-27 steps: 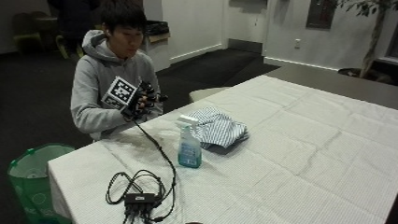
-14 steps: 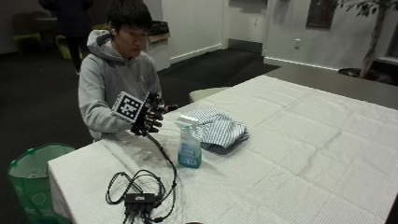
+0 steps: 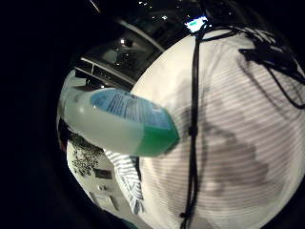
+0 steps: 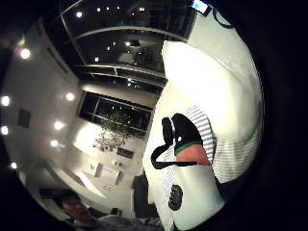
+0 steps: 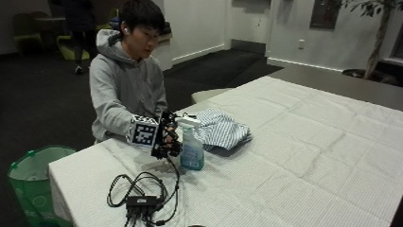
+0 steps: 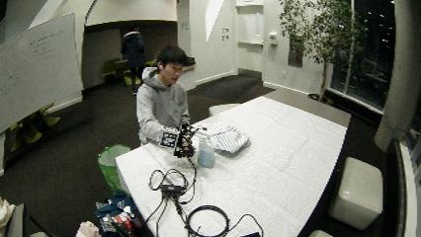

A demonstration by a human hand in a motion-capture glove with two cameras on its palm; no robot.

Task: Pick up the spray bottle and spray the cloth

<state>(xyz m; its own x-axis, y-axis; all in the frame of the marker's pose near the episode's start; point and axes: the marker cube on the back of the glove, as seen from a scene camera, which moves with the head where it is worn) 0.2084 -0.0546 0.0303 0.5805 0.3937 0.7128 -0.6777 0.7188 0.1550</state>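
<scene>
A clear spray bottle with blue-green liquid and a white trigger head stands upright on the white tablecloth. Just behind it lies a folded blue-and-white striped cloth. My gloved right hand hovers right beside the bottle on the side away from the cloth, palm turned toward it, fingers relaxed and holding nothing. The little finger side palm view shows the bottle close by and free of the fingers, with the cloth beyond. In the wide view the hand sits next to the bottle.
A black box with coiled cables lies near the table's front corner. A green bin stands on the floor beside the table. A cable runs across the cloth-covered tabletop under my palm.
My gloved hand has come down from chest height and moved toward the bottle, ending right beside it. Bottle and cloth have stayed put.
</scene>
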